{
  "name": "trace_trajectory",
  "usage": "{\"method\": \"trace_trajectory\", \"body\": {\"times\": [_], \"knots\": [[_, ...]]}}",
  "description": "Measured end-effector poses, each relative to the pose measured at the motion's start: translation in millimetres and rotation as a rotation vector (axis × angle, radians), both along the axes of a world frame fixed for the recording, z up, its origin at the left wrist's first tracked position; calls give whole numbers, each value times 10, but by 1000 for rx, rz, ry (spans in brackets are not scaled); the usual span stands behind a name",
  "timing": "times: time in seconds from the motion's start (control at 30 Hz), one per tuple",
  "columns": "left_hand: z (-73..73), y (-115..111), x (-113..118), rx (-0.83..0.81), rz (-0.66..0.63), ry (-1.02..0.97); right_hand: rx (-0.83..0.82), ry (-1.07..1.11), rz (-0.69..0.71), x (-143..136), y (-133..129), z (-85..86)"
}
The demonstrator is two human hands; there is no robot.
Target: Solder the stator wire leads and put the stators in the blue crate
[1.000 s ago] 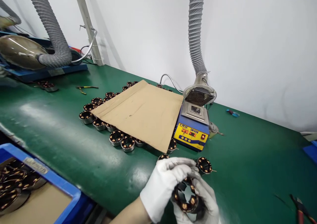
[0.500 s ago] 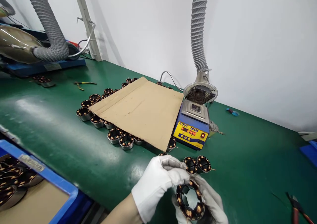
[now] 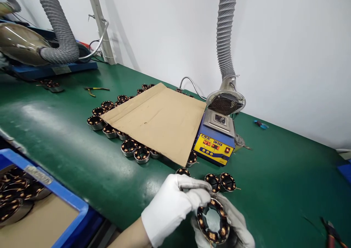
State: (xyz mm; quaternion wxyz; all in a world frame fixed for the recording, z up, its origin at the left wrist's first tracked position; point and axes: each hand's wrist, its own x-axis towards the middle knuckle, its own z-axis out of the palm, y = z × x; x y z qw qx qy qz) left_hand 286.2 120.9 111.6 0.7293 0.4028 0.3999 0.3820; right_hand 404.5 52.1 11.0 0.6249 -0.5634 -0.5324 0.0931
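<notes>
Both my hands wear white gloves and meet low in the view over the green table [image 3: 68, 156]. My left hand [image 3: 171, 206] grips the top edge of a round motor stator [image 3: 213, 221] with copper windings. My right hand [image 3: 238, 226] cups the same stator from below and behind; part of that hand is hidden by it. Two more stators [image 3: 220, 182] sit on the table just beyond my fingers, and another [image 3: 182, 172] lies to their left.
A cardboard sheet [image 3: 159, 118] rests on several stators [image 3: 135, 151]. A blue-and-yellow solder pot [image 3: 215, 140] stands under a fume hose [image 3: 226, 36]. A blue bin [image 3: 41, 204] of stators is at lower left. Pliers [image 3: 331, 231] lie at far right, cutters [image 3: 94, 90] at back left.
The stator has turned in my hands so its open ring faces me more squarely, and both hands have drifted slightly down and right. The camera has shifted a little.
</notes>
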Motion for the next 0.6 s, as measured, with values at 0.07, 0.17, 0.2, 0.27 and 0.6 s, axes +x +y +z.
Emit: {"method": "trace_trajectory", "body": {"times": [0.07,0.17,0.2,0.27,0.6], "knots": [[-5,3,2,14,16,37,11,16,-19,-25,18,43],[-49,-10,12,44,137,42,21,7,-42,-20,46,108],[-62,-22,19,60,148,32,33,-4,-43,-12,52,120],[-71,-48,43,76,93,15,52,-21,-35,-2,59,124],[-61,-50,150,6,122,19,39,-74,-47,12,54,96]]}}
